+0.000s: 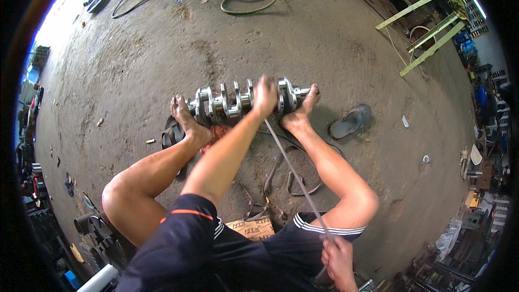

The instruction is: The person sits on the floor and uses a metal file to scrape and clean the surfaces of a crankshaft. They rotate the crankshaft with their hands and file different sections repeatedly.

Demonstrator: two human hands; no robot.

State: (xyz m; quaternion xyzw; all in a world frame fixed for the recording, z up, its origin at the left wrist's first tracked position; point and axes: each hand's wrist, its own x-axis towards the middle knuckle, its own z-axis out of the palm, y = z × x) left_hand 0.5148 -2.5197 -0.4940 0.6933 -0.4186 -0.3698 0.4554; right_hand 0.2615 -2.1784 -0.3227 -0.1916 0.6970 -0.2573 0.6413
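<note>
A shiny metal crankshaft (219, 104) lies crosswise on the floor, with my bare left foot (190, 121) against one end and my bare right foot (303, 111) against the other. My left hand (265, 96), blurred by motion, is over the crankshaft right of its middle. Its fingers look closed, but what they hold is hidden. A narrow grey strap (297, 176) stretches taut from the crankshaft, just below that hand, toward my right hip. There my right hand (338, 258) is closed around the strap.
Loose straps (294, 184) and a piece of printed cardboard (251, 229) lie between my legs. A dark sandal (350, 121) is beside my right foot. Ahead, a green hose (246, 11) coils on the floor. A yellowish frame (427, 32) stands far right; parts line both sides.
</note>
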